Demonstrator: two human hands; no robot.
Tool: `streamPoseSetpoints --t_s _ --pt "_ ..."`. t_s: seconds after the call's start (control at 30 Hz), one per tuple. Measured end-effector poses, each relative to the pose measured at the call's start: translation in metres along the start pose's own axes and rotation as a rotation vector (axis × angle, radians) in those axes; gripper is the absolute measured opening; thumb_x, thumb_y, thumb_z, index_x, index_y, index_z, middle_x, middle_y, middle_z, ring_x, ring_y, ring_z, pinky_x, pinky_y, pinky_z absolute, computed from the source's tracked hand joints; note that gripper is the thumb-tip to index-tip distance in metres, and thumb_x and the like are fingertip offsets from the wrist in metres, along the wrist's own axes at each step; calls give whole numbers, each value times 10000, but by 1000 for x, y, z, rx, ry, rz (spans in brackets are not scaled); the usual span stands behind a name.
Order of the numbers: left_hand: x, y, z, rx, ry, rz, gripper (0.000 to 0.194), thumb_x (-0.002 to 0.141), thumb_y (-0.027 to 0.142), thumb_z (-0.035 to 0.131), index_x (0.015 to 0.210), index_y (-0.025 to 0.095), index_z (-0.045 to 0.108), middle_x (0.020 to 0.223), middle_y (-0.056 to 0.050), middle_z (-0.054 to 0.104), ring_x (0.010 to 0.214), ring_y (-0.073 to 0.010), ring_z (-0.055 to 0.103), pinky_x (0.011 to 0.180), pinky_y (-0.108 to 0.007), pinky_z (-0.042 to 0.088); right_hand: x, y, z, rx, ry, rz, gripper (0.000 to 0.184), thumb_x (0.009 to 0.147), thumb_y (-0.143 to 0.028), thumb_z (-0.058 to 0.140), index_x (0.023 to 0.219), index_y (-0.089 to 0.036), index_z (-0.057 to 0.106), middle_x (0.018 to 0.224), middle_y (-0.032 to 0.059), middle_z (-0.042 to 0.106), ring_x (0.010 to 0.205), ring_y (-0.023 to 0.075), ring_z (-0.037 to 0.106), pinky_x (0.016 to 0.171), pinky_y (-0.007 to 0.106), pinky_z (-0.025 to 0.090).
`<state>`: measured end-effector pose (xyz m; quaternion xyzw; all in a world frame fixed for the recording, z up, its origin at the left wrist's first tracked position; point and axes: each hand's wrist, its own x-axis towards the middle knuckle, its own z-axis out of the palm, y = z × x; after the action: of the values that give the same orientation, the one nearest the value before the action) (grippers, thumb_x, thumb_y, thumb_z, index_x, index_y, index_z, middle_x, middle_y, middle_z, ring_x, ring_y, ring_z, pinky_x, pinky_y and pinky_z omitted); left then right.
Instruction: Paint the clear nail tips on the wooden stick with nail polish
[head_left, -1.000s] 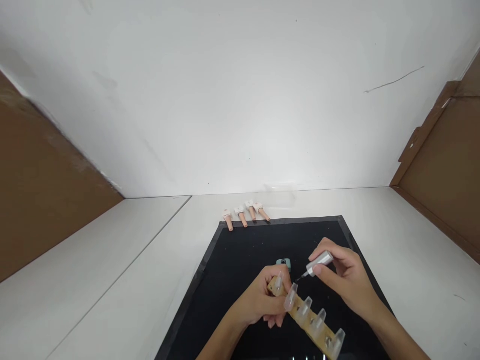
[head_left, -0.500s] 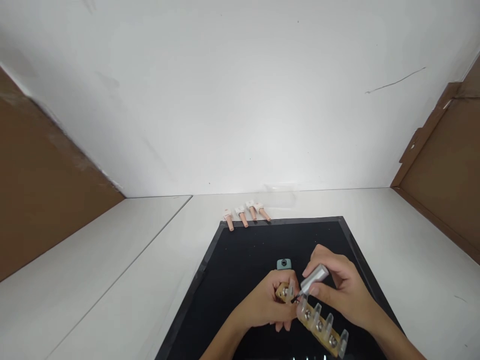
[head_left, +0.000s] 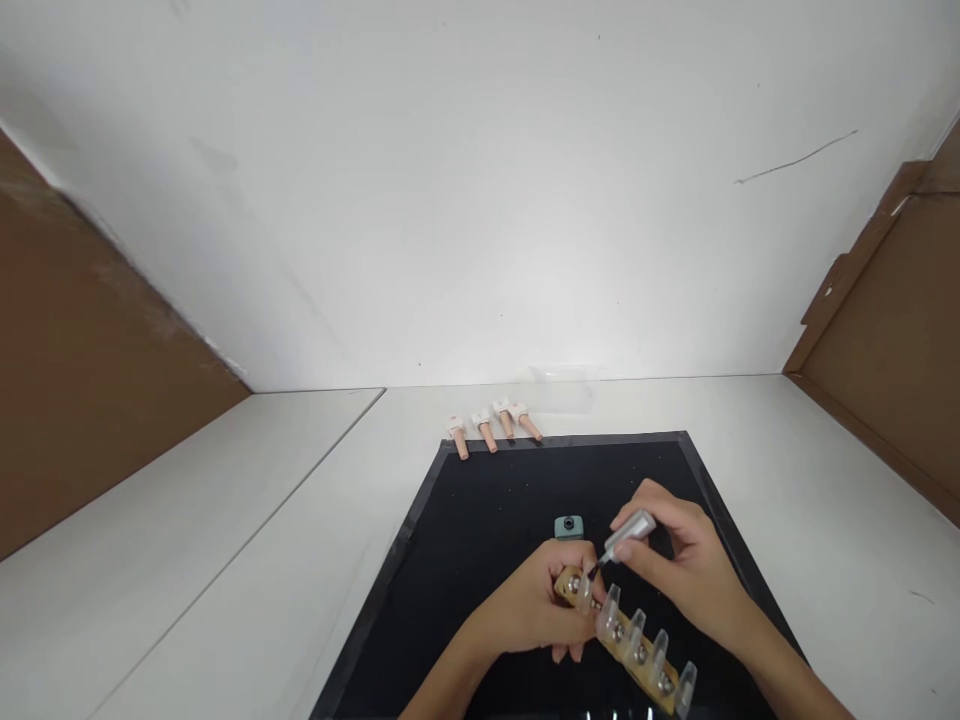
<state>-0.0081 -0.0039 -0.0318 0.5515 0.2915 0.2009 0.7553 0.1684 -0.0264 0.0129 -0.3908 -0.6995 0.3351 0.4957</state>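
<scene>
My left hand (head_left: 541,600) is closed around a tan display stand (head_left: 634,665), held tilted over the black mat. Along the stand, clear false nail tips (head_left: 636,628) stick up in a row beside round metal pieces. Between the thumb and fingers of my right hand (head_left: 679,550) is a nail polish brush (head_left: 628,534) with a silver cap. Its dark bristles point down to the left, at the nail tip (head_left: 584,592) nearest my left fingers; whether they touch it I cannot tell. Just beyond my left hand stands a teal polish bottle (head_left: 568,527), its dark neck uncapped.
Several small bottles (head_left: 486,432) with peach caps and whitish bodies lie at the mat's far left edge. The black mat (head_left: 480,525) rests on a white table (head_left: 300,540). A white wall (head_left: 480,200) rises behind, with brown panels (head_left: 97,370) at both sides.
The stand has tipped and shifted slightly right, showing its metal pieces more. My right hand brought the brush down and left to the end nail tip, then lifted it a little.
</scene>
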Motion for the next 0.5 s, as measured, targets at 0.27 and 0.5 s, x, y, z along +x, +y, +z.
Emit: streamPoseSetpoints --t_s 0.27,0.5 --pt "1 2 3 34 -18 11 134 577 121 640 654 146 532 465 75 541 348 -24 476 323 -90 373 1 0 -1 -33 -87 -28 259 850 -386 628 683 -188 630 590 -15 491 582 142 457 517 250 391" --pt "3 3 4 45 -12 -17 115 560 107 605 639 148 533 467 72 546 350 -27 484 314 -87 376 2 -2 -1 -32 -70 -47 349 856 -476 592 653 -193 621 579 -10 477 568 147 442 509 264 383"
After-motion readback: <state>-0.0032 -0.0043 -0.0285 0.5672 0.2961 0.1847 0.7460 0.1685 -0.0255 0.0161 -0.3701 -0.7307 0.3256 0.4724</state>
